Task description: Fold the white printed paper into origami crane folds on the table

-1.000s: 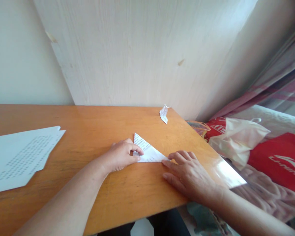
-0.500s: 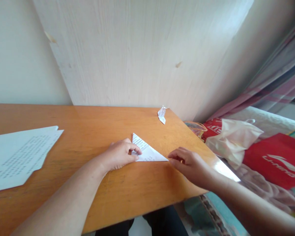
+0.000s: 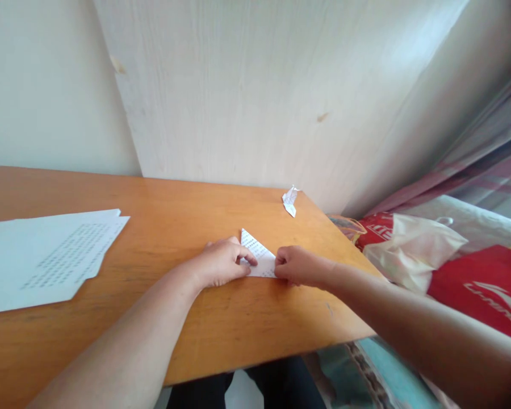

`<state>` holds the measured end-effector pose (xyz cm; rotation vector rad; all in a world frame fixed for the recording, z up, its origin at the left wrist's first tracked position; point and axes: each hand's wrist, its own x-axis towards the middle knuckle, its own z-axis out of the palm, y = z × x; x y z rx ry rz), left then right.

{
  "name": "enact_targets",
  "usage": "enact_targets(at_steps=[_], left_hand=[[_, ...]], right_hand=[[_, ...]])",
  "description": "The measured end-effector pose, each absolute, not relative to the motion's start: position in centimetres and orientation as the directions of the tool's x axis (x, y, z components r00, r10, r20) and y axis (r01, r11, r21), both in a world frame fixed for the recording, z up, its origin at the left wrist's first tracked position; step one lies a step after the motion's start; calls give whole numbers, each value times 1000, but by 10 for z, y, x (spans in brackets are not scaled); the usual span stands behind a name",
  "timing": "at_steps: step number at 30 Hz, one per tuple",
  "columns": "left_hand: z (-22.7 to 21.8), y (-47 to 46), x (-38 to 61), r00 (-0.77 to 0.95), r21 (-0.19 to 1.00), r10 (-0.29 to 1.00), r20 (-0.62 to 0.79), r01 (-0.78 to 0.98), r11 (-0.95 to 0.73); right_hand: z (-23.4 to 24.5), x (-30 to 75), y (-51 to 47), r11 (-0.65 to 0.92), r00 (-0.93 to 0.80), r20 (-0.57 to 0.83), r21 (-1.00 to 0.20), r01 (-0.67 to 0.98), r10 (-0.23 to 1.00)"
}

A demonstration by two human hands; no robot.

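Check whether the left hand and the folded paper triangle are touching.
Touching. The head view shows the left hand resting over the left side of the folded paper triangle, fingertips on its face with no gap visible.

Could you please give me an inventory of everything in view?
Folded paper: one, white with printing, under the hands
Loose sheets: at least two, white, left on the table
Small paper piece: one, whitish, far right corner
Table: one, orange-brown, beneath the papers
Panel: one, pale, behind the table
Wall: pale, left of the panel
Curtain: pinkish-grey, upper right
Red bags: apparently two, right
Pale bag: one, cream, between the reds
Teal fabric: lower right
Trouser legs: two, dark, bottom
Forearms: two, bare, reaching in
Left hand: one, bare, on the folded paper
Right hand: one, bare, at its right end
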<state>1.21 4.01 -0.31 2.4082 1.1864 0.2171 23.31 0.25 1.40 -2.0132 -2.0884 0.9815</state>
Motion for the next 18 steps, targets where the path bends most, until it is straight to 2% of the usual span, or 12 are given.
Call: enact_targets(at_steps=[10, 14, 18], left_hand=[[10, 36, 9, 622, 384, 777, -96, 743, -548], [10, 36, 9, 615, 388, 782, -102, 748, -538], [9, 36, 10, 617, 395, 781, -98, 744, -539]], right_hand=[[23, 215, 5, -1, -98, -338, -282, 959, 936], [18, 207, 6, 24, -119, -313, -290, 957, 942], [14, 203, 4, 4, -127, -351, -329, 944, 928]])
